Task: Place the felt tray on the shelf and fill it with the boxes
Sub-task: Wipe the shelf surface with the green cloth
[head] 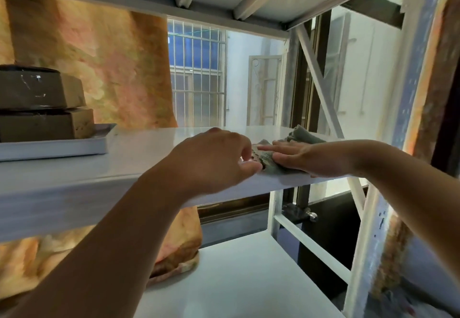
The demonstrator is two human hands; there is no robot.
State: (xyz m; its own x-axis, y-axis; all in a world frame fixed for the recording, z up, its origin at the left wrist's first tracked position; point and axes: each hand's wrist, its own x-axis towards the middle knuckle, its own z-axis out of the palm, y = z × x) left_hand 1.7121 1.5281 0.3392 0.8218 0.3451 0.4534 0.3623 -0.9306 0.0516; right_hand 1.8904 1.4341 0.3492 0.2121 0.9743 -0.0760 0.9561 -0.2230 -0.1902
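Bright daylight comes in through the barred window (196, 73) at the back. The white shelf (154, 143) shines with glare. Straight bars bend near the edges, and the whole picture looks a little blurry.

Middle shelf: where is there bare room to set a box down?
Bare room: the stretch of the shelf between the white tray, which carries two stacked boxes, and the left hand; also the strip behind both hands. Crowded: the right end, where left hand and right hand are on the crumpled felt tray.
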